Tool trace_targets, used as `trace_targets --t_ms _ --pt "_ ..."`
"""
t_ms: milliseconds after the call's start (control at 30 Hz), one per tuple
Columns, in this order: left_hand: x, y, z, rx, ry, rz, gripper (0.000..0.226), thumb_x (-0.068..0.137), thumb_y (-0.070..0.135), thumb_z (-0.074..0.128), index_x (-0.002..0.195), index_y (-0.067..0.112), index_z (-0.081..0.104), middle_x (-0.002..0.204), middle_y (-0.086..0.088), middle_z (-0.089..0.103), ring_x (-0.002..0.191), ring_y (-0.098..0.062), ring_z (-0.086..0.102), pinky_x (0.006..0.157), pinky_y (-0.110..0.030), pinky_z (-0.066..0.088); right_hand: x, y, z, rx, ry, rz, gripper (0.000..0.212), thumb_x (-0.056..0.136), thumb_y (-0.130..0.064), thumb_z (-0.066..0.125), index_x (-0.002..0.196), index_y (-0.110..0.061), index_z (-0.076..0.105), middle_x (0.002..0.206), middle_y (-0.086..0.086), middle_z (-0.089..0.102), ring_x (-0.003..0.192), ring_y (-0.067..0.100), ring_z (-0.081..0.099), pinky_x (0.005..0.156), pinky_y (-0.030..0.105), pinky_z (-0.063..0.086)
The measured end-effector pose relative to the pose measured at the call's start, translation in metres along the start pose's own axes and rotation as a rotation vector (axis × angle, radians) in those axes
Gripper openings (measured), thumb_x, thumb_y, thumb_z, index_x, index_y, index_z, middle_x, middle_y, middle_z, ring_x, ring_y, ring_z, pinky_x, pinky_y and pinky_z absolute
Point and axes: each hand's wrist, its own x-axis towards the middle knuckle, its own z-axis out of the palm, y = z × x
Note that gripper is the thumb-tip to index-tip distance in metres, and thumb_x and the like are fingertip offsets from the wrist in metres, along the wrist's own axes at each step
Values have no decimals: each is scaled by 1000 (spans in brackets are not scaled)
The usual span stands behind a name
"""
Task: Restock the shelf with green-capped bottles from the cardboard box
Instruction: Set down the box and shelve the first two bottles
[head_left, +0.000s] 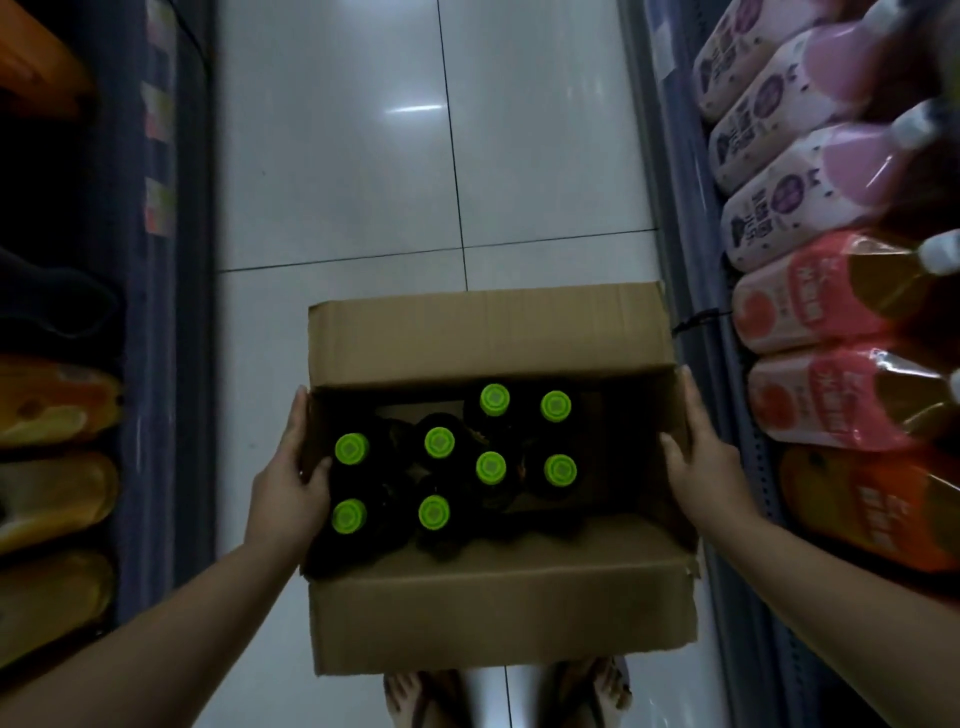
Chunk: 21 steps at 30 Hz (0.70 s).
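An open cardboard box (498, 608) hangs above the tiled floor, its flaps folded outward. Several dark bottles with bright green caps (439, 442) stand upright inside it, with a gap at the back left. My left hand (291, 478) grips the box's left wall, thumb curled over the edge next to a green cap. My right hand (701, 457) presses flat against the right wall, fingers pointing away from me. Both forearms reach in from the lower corners.
A shelf on the right (748, 441) holds pink-labelled bottles (769, 150) and red-labelled bottles (815, 312). On the left, a dim shelf (150, 364) carries orange and yellow packages (52, 405). The white tiled aisle floor (363, 156) runs ahead. My feet (410, 696) show below the box.
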Motion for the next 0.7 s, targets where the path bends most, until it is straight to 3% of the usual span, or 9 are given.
trace_targets --t_ms 133,233,333,467,567,700 --pt "-7 8 -3 75 -21 -47 70 93 15 51 147 41 16 142 -2 50 124 -31 52 92 -41 45 -11 -1 -4 46 -89 33 84 92 -21 58 146 -44 -1 134 14 53 111 33 58 89 39 48" --pt "-19 22 -10 72 35 -62 68 94 14 50 150 29 14 153 -2 34 138 -25 36 111 -44 34 -28 -12 -12 44 -17 -1 80 90 -22 60 149 -36 8 149 9 35 132 28 40 106 42 37" --pt "-45 48 -16 63 148 118 56 93 9 51 144 24 34 148 5 38 137 -12 33 114 -34 27 -53 -29 -15 90 43 -129 63 91 -17 58 145 -29 28 148 4 36 132 16 37 106 33 34" --pt "-86 70 -2 -84 43 286 40 89 4 59 120 30 57 124 12 57 117 -4 52 102 -27 43 -86 -45 -9 172 -38 -183 55 90 -17 60 135 -38 36 138 -5 43 122 3 37 99 24 33" --pt "-106 71 26 -242 -128 213 40 86 9 65 111 39 58 116 13 61 110 1 58 95 -26 50 -103 -51 4 273 -110 -146 56 87 -20 65 129 -45 36 134 -14 41 123 2 39 103 27 37" --pt "-108 62 66 -423 -195 74 43 83 8 69 109 40 59 118 12 62 113 3 57 99 -22 48 -99 -46 28 386 -98 -80 60 82 -21 71 128 -44 41 136 -13 47 124 2 45 104 30 42"
